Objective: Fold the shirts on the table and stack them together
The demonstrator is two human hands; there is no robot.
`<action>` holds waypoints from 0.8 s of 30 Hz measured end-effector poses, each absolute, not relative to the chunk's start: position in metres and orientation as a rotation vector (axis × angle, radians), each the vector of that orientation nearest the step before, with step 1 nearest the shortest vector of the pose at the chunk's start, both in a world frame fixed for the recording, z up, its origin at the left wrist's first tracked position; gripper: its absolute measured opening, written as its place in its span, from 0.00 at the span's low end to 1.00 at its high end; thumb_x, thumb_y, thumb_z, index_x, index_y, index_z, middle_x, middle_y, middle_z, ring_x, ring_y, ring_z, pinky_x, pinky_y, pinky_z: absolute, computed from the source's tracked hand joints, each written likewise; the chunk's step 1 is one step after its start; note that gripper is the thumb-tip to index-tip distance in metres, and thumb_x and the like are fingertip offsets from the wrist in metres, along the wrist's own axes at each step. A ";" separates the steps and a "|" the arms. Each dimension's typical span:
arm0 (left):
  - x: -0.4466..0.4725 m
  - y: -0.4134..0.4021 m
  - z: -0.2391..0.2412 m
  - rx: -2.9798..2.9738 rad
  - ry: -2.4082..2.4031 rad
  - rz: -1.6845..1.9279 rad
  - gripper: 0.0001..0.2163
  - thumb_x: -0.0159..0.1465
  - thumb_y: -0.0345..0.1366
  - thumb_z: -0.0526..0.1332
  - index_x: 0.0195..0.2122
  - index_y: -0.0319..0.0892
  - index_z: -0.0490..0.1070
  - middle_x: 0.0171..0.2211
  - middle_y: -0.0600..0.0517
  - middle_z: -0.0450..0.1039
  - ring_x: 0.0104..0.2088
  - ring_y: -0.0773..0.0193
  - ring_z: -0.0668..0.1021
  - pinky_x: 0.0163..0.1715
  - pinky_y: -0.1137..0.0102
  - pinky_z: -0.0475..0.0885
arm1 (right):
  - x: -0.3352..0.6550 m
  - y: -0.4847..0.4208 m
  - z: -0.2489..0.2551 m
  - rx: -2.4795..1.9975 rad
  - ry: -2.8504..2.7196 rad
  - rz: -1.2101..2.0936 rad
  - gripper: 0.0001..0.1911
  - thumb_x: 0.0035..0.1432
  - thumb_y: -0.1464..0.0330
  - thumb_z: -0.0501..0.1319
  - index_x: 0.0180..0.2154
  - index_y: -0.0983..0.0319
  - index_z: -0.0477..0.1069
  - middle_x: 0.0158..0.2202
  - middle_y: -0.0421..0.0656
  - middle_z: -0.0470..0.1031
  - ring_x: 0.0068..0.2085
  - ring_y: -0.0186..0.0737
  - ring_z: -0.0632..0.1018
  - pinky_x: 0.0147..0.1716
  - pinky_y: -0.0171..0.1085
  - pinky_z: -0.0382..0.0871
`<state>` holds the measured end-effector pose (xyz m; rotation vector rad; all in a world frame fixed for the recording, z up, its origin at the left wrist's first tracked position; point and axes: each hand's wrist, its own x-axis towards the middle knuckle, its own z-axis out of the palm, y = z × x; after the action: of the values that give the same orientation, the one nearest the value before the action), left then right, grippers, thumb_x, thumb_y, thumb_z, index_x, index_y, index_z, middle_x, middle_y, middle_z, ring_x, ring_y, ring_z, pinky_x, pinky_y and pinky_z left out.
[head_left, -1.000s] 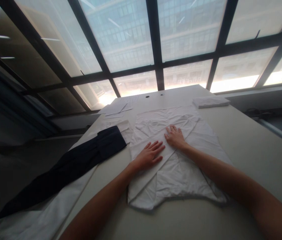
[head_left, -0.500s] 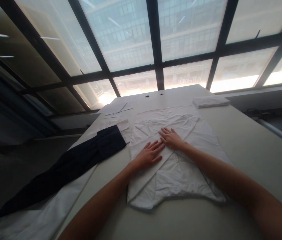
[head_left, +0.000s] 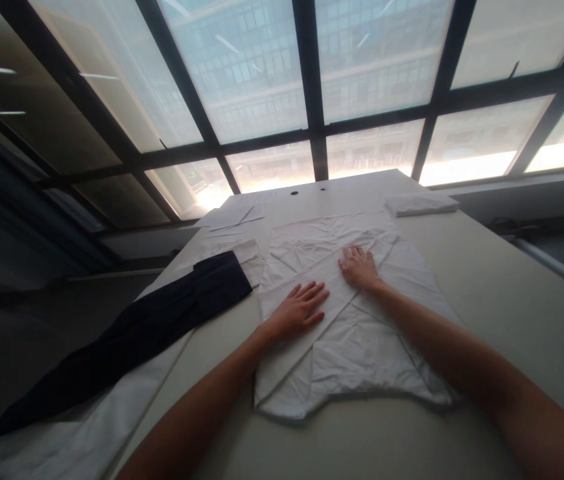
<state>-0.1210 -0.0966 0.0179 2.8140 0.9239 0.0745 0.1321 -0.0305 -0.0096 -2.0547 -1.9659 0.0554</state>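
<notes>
A white garment [head_left: 357, 360], wrinkled in places, lies spread on the white table in front of me. One long strip of it, probably a sleeve, is folded diagonally across the rest. My left hand [head_left: 299, 310] rests flat on this strip with its fingers spread. Farther up the same strip, to the right, my right hand [head_left: 359, 267] presses down with the palm lowered and fingers stretched forward. Neither hand grips the cloth. The two hands are a short way apart.
Dark navy cloth [head_left: 127, 333] lies along the table's left side, over more white fabric [head_left: 87, 433]. Papers [head_left: 232, 215] are at the back left, and a folded white cloth [head_left: 422, 203] at the back right. Large windows rise behind the white table [head_left: 522, 320].
My right hand has slid to the right and slightly away along the folded strip, parting from my left hand. The left hand has stayed in place.
</notes>
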 end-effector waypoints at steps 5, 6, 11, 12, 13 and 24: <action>-0.121 -0.097 0.017 2.821 0.919 0.085 0.27 0.74 0.52 0.46 0.72 0.52 0.49 0.73 0.53 0.44 0.72 0.56 0.49 0.70 0.55 0.42 | 0.127 -0.034 -0.007 -1.755 -2.220 0.109 0.30 0.71 0.59 0.45 0.67 0.66 0.57 0.71 0.54 0.54 0.71 0.47 0.54 0.67 0.49 0.45; -0.121 -0.097 0.017 2.823 0.918 0.084 0.27 0.74 0.52 0.46 0.72 0.52 0.49 0.73 0.53 0.44 0.72 0.56 0.49 0.70 0.55 0.42 | 0.125 -0.035 -0.007 -1.714 -2.264 0.124 0.29 0.71 0.59 0.45 0.67 0.66 0.58 0.71 0.53 0.54 0.71 0.47 0.53 0.67 0.48 0.44; -0.121 -0.097 0.017 2.822 0.925 0.075 0.27 0.74 0.53 0.45 0.72 0.51 0.49 0.73 0.53 0.44 0.72 0.56 0.49 0.70 0.55 0.42 | 0.123 -0.035 -0.009 -1.900 -2.157 0.107 0.31 0.71 0.58 0.45 0.69 0.66 0.54 0.72 0.55 0.50 0.71 0.52 0.52 0.67 0.54 0.42; -0.121 -0.097 0.018 2.820 0.927 0.076 0.27 0.74 0.53 0.45 0.72 0.52 0.49 0.73 0.53 0.44 0.72 0.56 0.49 0.70 0.55 0.42 | 0.123 -0.034 -0.010 -1.954 -2.113 0.100 0.32 0.70 0.57 0.45 0.69 0.66 0.53 0.72 0.56 0.50 0.71 0.53 0.51 0.67 0.54 0.41; -0.121 -0.097 0.018 2.819 0.927 0.077 0.27 0.74 0.53 0.45 0.72 0.52 0.49 0.73 0.53 0.44 0.72 0.56 0.49 0.70 0.55 0.42 | 0.125 -0.032 -0.010 -2.003 -2.072 0.099 0.33 0.70 0.57 0.45 0.69 0.67 0.52 0.72 0.57 0.50 0.71 0.53 0.51 0.67 0.55 0.41; -0.122 -0.096 0.012 2.829 0.964 0.056 0.28 0.74 0.54 0.43 0.72 0.51 0.49 0.73 0.53 0.43 0.72 0.56 0.48 0.69 0.55 0.43 | 0.173 -0.007 -0.011 -2.260 -1.858 0.074 0.35 0.69 0.54 0.42 0.70 0.65 0.52 0.72 0.55 0.48 0.71 0.52 0.50 0.66 0.54 0.42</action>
<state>-0.1215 -0.0963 0.0124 2.8289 0.9641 0.0563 0.1726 -0.0069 -0.0105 -2.2596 -1.8576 0.0737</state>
